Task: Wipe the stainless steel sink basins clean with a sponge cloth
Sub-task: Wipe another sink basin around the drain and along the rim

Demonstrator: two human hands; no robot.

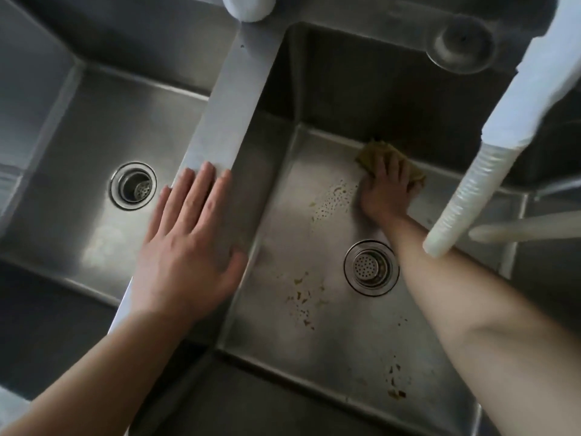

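right hand wiping far edge of right basin

head view: right hand presses a yellow-brown sponge cloth on the right basin floor at the far wall, fingers curled over it. left hand lies flat on the divider between basins, fingers straight and slightly spread, holding nothing. brown specks near the right drain. left basin has its own drain. white ribbed hose hangs over the right side.
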